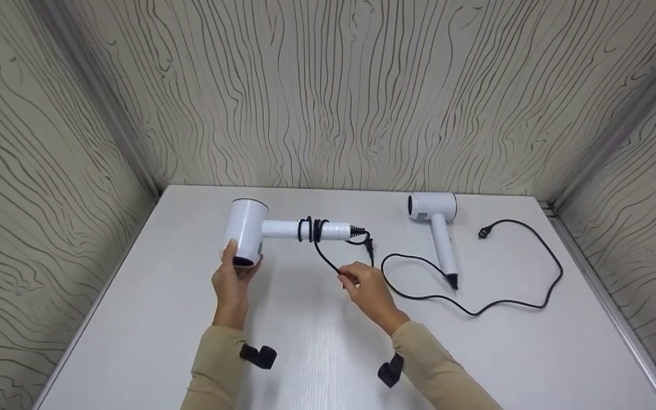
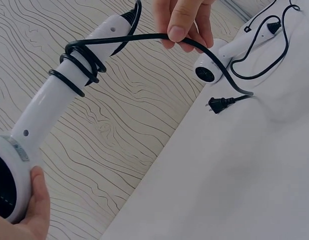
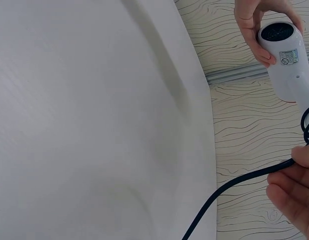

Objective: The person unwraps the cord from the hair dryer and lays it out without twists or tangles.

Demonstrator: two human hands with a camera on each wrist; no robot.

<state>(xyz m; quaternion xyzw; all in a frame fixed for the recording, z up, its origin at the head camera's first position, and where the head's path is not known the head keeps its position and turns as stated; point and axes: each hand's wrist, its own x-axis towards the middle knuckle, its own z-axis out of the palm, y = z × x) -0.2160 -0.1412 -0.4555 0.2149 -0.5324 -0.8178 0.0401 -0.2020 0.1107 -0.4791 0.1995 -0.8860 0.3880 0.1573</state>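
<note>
A white hair dryer (image 1: 246,228) is held by its barrel in my left hand (image 1: 231,285), its handle pointing right. Several turns of its black cord (image 2: 129,37) wrap the middle of the handle (image 2: 49,102). From the wraps the cord runs to my right hand (image 1: 369,290), which pinches it between thumb and fingers. Beyond those fingers the cord hangs down, and its two-pin plug (image 2: 220,104) shows past the hand in the left wrist view. In the right wrist view a label (image 3: 289,57) shows on the barrel beside the dark end grille (image 3: 277,32).
A second white hair dryer (image 1: 433,206) lies at the back right of the white table (image 1: 134,319). Its black cord (image 1: 513,302) spreads in loose curves to the right, ending in a plug (image 1: 484,232). Wood-patterned panels (image 1: 328,97) stand behind and at both sides.
</note>
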